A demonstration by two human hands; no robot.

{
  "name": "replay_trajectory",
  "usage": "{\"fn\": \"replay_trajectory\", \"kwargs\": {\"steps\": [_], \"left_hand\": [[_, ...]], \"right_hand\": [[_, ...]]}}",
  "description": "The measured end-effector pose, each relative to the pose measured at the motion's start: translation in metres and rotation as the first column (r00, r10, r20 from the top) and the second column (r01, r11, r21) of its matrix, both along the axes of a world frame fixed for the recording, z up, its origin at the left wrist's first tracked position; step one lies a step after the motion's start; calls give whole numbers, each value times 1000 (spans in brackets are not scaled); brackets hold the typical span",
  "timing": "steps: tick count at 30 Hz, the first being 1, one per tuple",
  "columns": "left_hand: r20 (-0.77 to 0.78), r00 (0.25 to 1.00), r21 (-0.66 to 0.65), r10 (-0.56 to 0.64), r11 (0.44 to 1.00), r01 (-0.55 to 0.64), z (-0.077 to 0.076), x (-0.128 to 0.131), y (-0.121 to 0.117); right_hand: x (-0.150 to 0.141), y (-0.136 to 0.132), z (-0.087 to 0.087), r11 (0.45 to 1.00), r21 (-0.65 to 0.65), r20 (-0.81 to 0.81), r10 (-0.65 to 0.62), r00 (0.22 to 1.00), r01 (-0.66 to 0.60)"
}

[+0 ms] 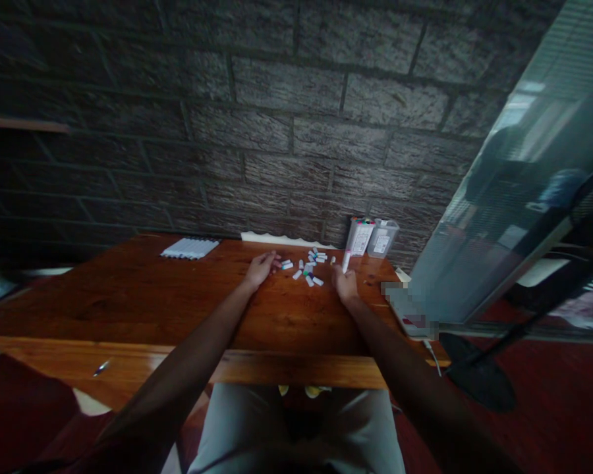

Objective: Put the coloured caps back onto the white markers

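Observation:
My right hand (344, 284) is closed around a white marker (346, 259) with a pinkish upper end, held upright over the table. My left hand (263, 266) rests on the tabletop with its fingers loosely bent and somewhat apart. Just right of its fingertips lies a white cap (287, 265) with a bluish end; whether they touch it I cannot tell. Between my two hands several more white marker caps (317, 281) are scattered, some with green, blue or dark ends.
A row of white markers (190, 248) lies at the back left of the wooden table (178, 303). Behind my right hand stand a clear box of colourful markers (360, 238) and another clear box (383, 239). A blurred-out flat device (410, 313) with a white cable is at the right edge.

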State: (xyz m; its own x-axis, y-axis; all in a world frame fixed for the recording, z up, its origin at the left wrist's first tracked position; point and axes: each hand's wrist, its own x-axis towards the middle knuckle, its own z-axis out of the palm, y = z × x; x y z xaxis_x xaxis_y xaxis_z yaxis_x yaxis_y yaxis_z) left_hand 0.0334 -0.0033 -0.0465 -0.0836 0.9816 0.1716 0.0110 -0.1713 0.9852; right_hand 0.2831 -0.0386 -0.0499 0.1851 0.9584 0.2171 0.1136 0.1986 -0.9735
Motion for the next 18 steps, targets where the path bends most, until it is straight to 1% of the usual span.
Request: {"fn": "replay_trajectory", "kwargs": {"steps": [5,7,10,12,15,18], "left_hand": [[-1,1000,-11,-11,1000,11,1,0,0],[-9,1000,-14,-3,1000,3,2,0,-1],[-9,1000,-22,-1,1000,1,3,0,-3],[-5,1000,-18,-3,1000,3,3,0,-4],[-19,1000,-10,0,1000,0,2,0,-3],[-65,998,-8,-9,1000,8,1,-1,-3]], "right_hand": [[1,0,2,994,58,-171,103,980,-94],[3,3,2,995,56,-166,86,982,-77],[7,5,3,994,96,-88,58,994,-50],[8,3,5,992,88,-115,95,989,-85],[7,-4,14,983,21,-283,181,942,-182],[5,-13,24,949,32,-417,298,858,-314]]}}
